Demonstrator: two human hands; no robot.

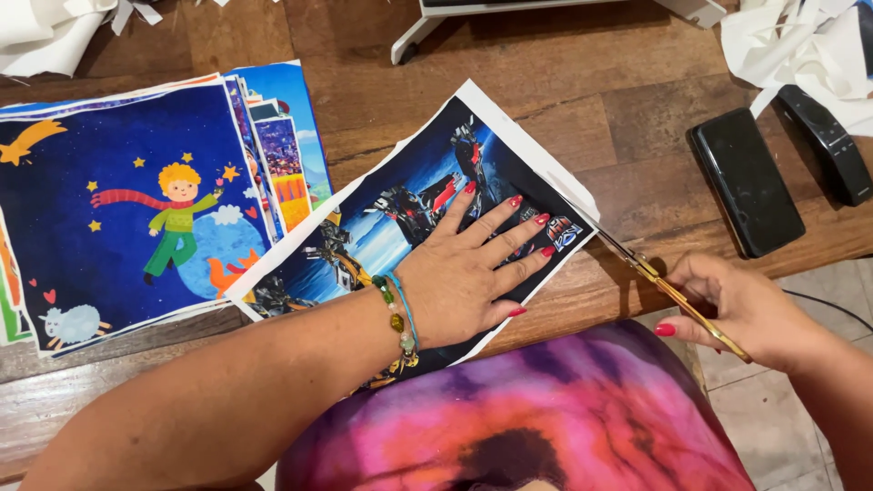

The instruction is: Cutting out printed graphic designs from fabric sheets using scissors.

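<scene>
A printed sheet (400, 227) with dark robot figures and a white border is laid slantwise at the centre of the frame, partly overhanging the near edge of the wooden tabletop (582, 100). It is pinned flat by the left hand (464, 273), whose fingers are spread open across the print. At the sheet's right corner the blades of gold-handled scissors (668, 291) are set against the white margin; the handles are gripped by the right hand (741, 309), closed around them at the lower right of the frame.

For a clean trim, the blades are best kept along the line between picture and border, and the spread fingers kept clear of the cutting path while the paper is held taut near the cut.

At the left of the frame a stack of colourful printed sheets (136, 200) is fanned out, topped by a night-sky picture of a child in green. Two black devices (746, 182) are seen at the upper right, beside crumpled white paper scraps (791, 45).
</scene>
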